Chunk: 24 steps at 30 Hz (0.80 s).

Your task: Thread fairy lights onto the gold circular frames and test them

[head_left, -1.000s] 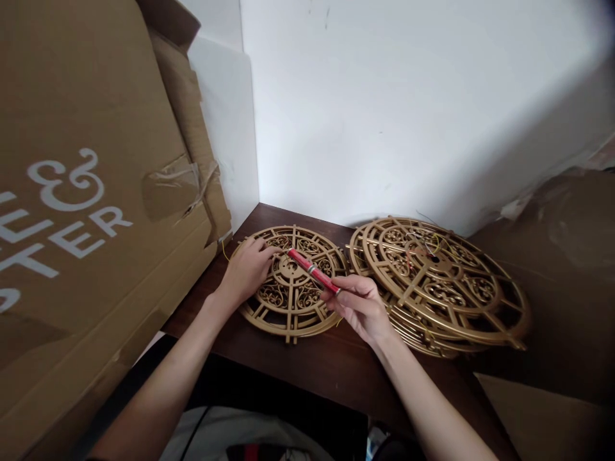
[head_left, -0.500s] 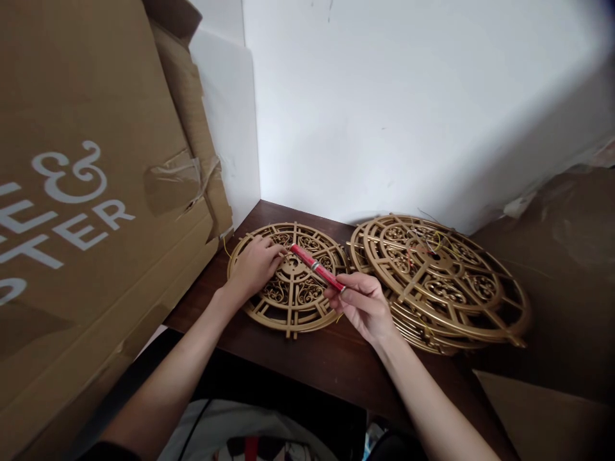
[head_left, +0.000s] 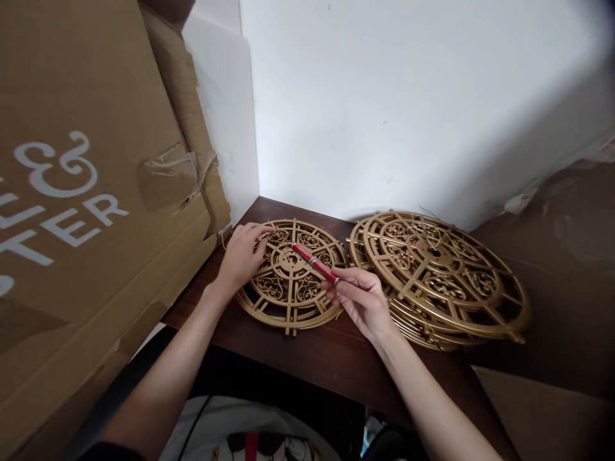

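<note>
My right hand [head_left: 362,301] grips a red pen [head_left: 314,262] with silver bands near its rear end. The pen slants up and left over a round gold-coloured openwork panel [head_left: 288,314] with scrollwork and a central hole. At the left part of that panel is my left hand [head_left: 243,256], its fingers apart and bent over the scrollwork, with nothing visible in them. Whether its fingertips touch the panel is hard to tell. A thin yellow wire [head_left: 339,314] shows at the panel's right edge.
To the right leans a stack of similar gold panels [head_left: 408,282], with thin coloured wires on top. A large printed cardboard box [head_left: 96,256] stands at left, another cardboard surface [head_left: 571,269] at right. A white wall [head_left: 360,115] rises behind the dark wooden tabletop [head_left: 298,358].
My left hand has moved left, away from the panel's centre, and its fingers have spread. My right hand still holds the pen in about the same place. The view has shifted slightly.
</note>
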Each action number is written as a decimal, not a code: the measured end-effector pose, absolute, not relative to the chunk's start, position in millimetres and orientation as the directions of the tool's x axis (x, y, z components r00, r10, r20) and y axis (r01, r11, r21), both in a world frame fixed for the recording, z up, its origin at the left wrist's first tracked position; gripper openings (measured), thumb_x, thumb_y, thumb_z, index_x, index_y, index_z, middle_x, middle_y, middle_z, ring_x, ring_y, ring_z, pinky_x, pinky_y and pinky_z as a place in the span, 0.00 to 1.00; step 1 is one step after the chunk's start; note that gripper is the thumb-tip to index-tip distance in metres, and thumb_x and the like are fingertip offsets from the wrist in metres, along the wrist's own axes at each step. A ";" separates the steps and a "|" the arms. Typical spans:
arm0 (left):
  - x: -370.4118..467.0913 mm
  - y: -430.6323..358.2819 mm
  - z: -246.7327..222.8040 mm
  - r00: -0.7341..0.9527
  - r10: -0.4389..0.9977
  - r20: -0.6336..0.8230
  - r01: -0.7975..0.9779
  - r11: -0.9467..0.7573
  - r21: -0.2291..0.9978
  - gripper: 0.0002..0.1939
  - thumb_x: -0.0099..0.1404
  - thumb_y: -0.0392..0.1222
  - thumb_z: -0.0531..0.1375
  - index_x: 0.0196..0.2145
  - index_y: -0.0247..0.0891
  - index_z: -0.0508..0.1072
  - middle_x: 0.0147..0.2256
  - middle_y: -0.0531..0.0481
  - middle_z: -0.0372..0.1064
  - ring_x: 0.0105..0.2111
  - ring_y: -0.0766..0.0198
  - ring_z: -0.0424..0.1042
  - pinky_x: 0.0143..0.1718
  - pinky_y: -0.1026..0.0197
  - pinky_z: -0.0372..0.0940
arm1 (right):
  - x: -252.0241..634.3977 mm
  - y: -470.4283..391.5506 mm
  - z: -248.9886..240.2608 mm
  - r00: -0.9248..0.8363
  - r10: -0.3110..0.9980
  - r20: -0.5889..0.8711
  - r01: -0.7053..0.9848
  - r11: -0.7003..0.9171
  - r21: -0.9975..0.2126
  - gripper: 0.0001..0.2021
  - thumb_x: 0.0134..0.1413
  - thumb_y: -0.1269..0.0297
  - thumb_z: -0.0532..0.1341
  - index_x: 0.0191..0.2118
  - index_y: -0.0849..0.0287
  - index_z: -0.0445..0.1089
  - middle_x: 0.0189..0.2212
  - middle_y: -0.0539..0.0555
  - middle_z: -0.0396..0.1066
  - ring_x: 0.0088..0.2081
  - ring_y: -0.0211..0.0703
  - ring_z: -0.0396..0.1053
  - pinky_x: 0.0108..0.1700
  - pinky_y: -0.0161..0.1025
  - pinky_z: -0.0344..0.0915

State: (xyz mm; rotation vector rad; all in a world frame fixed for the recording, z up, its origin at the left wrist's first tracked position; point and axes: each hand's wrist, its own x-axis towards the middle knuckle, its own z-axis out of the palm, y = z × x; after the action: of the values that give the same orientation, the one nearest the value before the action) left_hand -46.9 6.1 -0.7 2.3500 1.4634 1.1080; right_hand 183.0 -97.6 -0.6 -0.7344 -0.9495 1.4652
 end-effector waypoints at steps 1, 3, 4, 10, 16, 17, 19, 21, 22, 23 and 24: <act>-48.6 11.2 -0.4 0.274 0.820 0.502 0.720 -0.521 0.458 0.15 0.66 0.36 0.51 0.45 0.37 0.74 0.44 0.44 0.72 0.44 0.55 0.67 0.50 0.50 0.62 | 183.1 -97.7 -0.8 -0.109 0.990 0.088 -0.475 0.026 -0.879 0.10 0.43 0.69 0.69 0.37 0.55 0.79 0.28 0.54 0.79 0.27 0.40 0.75 0.28 0.34 0.68; -50.2 19.9 0.7 0.346 0.803 0.485 0.732 -0.555 0.397 0.17 0.66 0.35 0.51 0.48 0.37 0.74 0.47 0.43 0.71 0.46 0.54 0.66 0.51 0.49 0.61 | 182.6 -98.1 -1.0 -0.086 0.991 0.103 -0.472 0.051 -0.880 0.10 0.43 0.68 0.69 0.37 0.55 0.79 0.28 0.54 0.79 0.27 0.40 0.74 0.29 0.36 0.69; -49.8 22.6 1.8 0.382 0.793 0.475 0.728 -0.575 0.374 0.17 0.66 0.34 0.51 0.49 0.37 0.73 0.48 0.43 0.71 0.47 0.54 0.65 0.52 0.48 0.61 | 182.0 -98.2 -1.0 -0.076 0.991 0.108 -0.471 0.060 -0.880 0.10 0.43 0.68 0.70 0.37 0.55 0.79 0.29 0.54 0.79 0.27 0.40 0.74 0.29 0.36 0.69; -33.1 0.5 14.3 0.460 0.708 0.536 0.568 -0.699 0.434 0.16 0.68 0.37 0.52 0.52 0.41 0.71 0.52 0.47 0.70 0.51 0.56 0.65 0.54 0.49 0.60 | 177.1 -96.7 -2.8 -0.034 0.994 0.103 -0.456 0.076 -0.887 0.11 0.42 0.67 0.70 0.37 0.55 0.79 0.28 0.54 0.79 0.27 0.41 0.74 0.28 0.36 0.68; -16.9 -49.8 16.8 0.401 0.643 0.653 0.529 -0.744 0.408 0.18 0.68 0.41 0.55 0.55 0.45 0.67 0.57 0.45 0.65 0.58 0.54 0.61 0.59 0.46 0.57 | 174.9 -96.8 -6.4 -0.095 0.992 0.082 -0.445 0.031 -0.895 0.11 0.44 0.68 0.70 0.37 0.55 0.79 0.28 0.54 0.79 0.27 0.40 0.74 0.29 0.35 0.68; -17.2 -53.2 15.8 0.420 0.637 0.646 0.532 -0.750 0.394 0.18 0.68 0.41 0.55 0.55 0.46 0.67 0.58 0.46 0.64 0.59 0.54 0.60 0.59 0.45 0.56 | 174.6 -97.2 -6.7 -0.102 0.992 0.079 -0.442 0.026 -0.897 0.11 0.44 0.67 0.70 0.37 0.56 0.79 0.28 0.54 0.79 0.27 0.40 0.74 0.28 0.36 0.68; -22.2 -53.2 14.5 0.432 0.637 0.639 0.543 -0.749 0.379 0.18 0.68 0.41 0.55 0.54 0.46 0.67 0.59 0.46 0.63 0.60 0.53 0.60 0.60 0.44 0.56 | 174.1 -98.1 -6.8 -0.114 0.990 0.077 -0.434 0.020 -0.901 0.11 0.44 0.67 0.70 0.37 0.56 0.79 0.28 0.54 0.79 0.27 0.40 0.74 0.28 0.36 0.69; -32.4 -45.1 16.0 0.386 0.655 0.650 0.572 -0.722 0.388 0.17 0.68 0.40 0.53 0.53 0.45 0.68 0.58 0.46 0.64 0.59 0.54 0.61 0.59 0.45 0.56 | 173.7 -98.8 -7.0 -0.126 0.988 0.085 -0.421 0.024 -0.907 0.10 0.43 0.66 0.70 0.37 0.56 0.79 0.29 0.54 0.79 0.26 0.40 0.74 0.28 0.36 0.69; -38.4 -38.7 18.2 0.344 0.675 0.653 0.600 -0.693 0.399 0.16 0.69 0.39 0.53 0.53 0.44 0.69 0.57 0.45 0.65 0.57 0.55 0.62 0.59 0.45 0.57 | 173.5 -99.0 -7.4 -0.133 0.987 0.090 -0.410 0.028 -0.912 0.10 0.44 0.66 0.70 0.37 0.56 0.79 0.29 0.54 0.79 0.26 0.40 0.74 0.28 0.35 0.69; -44.0 -31.3 21.4 0.312 0.693 0.650 0.628 -0.663 0.407 0.15 0.69 0.38 0.52 0.51 0.42 0.70 0.55 0.45 0.67 0.56 0.56 0.63 0.58 0.46 0.58 | 173.3 -99.3 -8.1 -0.143 0.985 0.098 -0.397 0.034 -0.917 0.10 0.44 0.66 0.70 0.37 0.56 0.79 0.28 0.54 0.79 0.26 0.40 0.74 0.28 0.35 0.69; -48.6 -23.2 25.4 0.296 0.709 0.640 0.649 -0.641 0.410 0.15 0.69 0.38 0.51 0.49 0.40 0.72 0.53 0.44 0.69 0.54 0.56 0.65 0.57 0.47 0.59 | 173.1 -99.5 -9.1 -0.154 0.982 0.107 -0.383 0.041 -0.923 0.10 0.44 0.66 0.70 0.37 0.56 0.79 0.29 0.54 0.79 0.27 0.40 0.74 0.29 0.35 0.70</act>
State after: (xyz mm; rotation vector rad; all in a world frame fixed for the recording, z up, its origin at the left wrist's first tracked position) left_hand -48.6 -23.2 25.4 2.4704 1.2965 1.2809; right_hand 173.1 -99.5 -9.1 -0.7775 -1.0707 1.4351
